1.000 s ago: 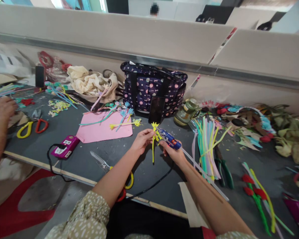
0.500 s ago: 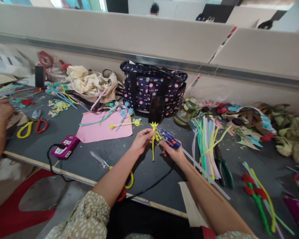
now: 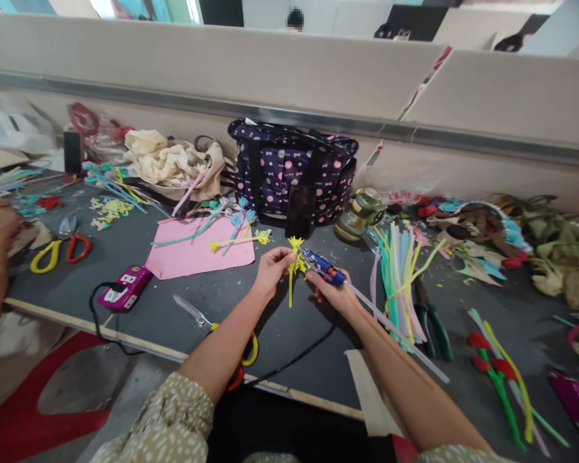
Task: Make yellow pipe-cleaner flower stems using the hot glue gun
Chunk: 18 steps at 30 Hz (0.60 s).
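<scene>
My left hand (image 3: 274, 269) pinches a yellow pipe-cleaner flower (image 3: 296, 256), its stem hanging down over the dark table. In my right hand (image 3: 332, 288) is a blue hot glue gun (image 3: 329, 269), with its nozzle against or very near the flower and a long clear glue stick (image 3: 395, 331) trailing from its back. Beyond them a pink sheet (image 3: 202, 254) carries several pipe-cleaner flowers, among them a yellow one (image 3: 236, 242). Scissors (image 3: 195, 314) with yellow and red handles lie partly under my left forearm.
A bundle of pastel pipe cleaners (image 3: 400, 283) and green-handled pliers (image 3: 433, 325) lie to the right. Behind stand a phone (image 3: 300, 212), a patterned bag (image 3: 294, 164) and a bottle (image 3: 359, 215). On the left are a purple power strip (image 3: 125, 288), more scissors (image 3: 60, 247) and another person's hand (image 3: 0, 225).
The yellow flower has tilted slightly, its stem end swinging left. Both hands keep their hold, and the glue gun stays at the flower. The view has shifted a little.
</scene>
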Motion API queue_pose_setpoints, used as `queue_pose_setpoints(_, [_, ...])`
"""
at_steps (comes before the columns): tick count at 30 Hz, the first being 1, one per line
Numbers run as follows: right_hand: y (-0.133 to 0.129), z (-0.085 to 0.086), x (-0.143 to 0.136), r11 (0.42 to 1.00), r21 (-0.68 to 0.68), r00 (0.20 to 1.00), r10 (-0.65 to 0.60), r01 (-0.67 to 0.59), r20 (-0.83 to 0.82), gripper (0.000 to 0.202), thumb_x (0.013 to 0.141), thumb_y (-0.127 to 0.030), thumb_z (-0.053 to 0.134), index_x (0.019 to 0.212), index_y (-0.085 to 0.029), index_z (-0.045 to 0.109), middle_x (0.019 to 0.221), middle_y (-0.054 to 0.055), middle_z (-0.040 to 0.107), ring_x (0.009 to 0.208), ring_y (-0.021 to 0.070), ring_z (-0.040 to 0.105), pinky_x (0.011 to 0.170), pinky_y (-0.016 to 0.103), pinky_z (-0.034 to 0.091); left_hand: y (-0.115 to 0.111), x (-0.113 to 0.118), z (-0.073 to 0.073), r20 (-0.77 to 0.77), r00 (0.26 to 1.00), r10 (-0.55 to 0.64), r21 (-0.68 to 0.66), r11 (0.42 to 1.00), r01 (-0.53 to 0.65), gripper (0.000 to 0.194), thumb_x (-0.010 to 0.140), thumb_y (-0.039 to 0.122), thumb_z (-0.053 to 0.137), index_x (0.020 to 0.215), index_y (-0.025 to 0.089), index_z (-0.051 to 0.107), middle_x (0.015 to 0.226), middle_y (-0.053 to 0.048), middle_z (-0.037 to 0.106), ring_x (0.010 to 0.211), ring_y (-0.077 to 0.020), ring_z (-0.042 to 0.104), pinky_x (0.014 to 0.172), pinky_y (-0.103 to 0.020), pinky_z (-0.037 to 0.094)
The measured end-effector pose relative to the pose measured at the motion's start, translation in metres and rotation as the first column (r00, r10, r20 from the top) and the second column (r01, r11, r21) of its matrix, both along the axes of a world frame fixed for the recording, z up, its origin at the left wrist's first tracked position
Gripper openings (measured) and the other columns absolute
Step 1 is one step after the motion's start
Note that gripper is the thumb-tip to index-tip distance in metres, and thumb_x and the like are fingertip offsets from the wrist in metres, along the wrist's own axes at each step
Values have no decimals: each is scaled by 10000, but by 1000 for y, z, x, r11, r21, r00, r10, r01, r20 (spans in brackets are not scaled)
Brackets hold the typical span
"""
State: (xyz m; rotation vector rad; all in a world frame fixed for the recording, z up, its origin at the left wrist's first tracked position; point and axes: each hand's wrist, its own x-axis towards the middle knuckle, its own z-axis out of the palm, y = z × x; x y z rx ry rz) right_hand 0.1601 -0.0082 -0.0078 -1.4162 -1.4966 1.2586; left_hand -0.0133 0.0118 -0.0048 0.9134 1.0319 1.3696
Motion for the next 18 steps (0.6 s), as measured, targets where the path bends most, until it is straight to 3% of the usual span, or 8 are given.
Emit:
queue_pose_setpoints(5, [1,2,3,993,112,986,11,-30,163,378,739,-532,646,640,-176,570,492,4,572,418,142,538,431,253,423,1,-1,2,15,999,40,19,999,-41,241,635,347,779,738,154,678,636,6,587,522,-69,459,477,-198,346])
queue_pose_setpoints(11, [10,6,13,942,331,937,-169,61,307,260,793,-447,569,767,-190,592,632,8,602,576,154,545,553,252,411,4,-5,1,181,984,0,-116,993,21,250,630,318,791,751,145,656,652,9,600,503,-49,468,459,-167,366])
queue_pose_setpoints(14, [14,5,15,930,363,919,-186,51,347,188,791,-379,537,813,-197,577,677,9,598,609,157,540,595,254,409,5,-6,0,267,963,-17,-180,981,67,271,601,284,807,776,141,659,671,2,625,500,-48,491,452,-162,377])
queue_pose_setpoints(18, [16,-1,11,932,361,921,-123,-20,370,180,771,-340,544,880,-202,578,742,34,624,660,179,569,631,263,414,7,-7,-2,324,946,33,-228,973,44,289,576,248,816,789,133,658,690,-4,648,488,-41,500,443,-158,380])
